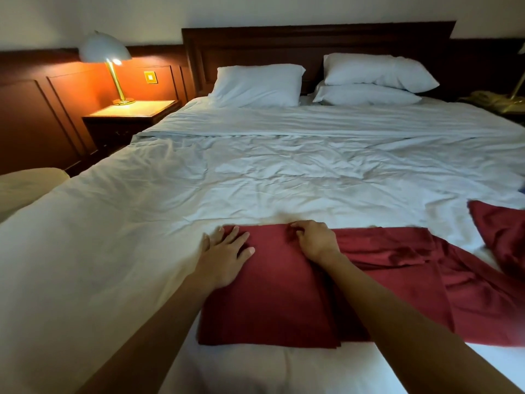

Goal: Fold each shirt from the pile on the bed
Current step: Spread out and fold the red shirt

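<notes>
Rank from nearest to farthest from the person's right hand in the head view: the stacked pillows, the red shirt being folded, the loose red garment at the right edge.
1. red shirt, under the right hand.
2. loose red garment, right edge.
3. stacked pillows, far end, right side.

A lit lamp (105,49) stands on a small wooden nightstand (133,109). By the dark headboard (312,38) lie a single pillow (257,86) on the left and two stacked pillows (375,81) on the right.

The dark red shirt (272,294) lies flat before me on the bed (284,172), left part folded smooth, right part rumpled. A 2nd red shirt (502,231) lies crumpled at right.
</notes>
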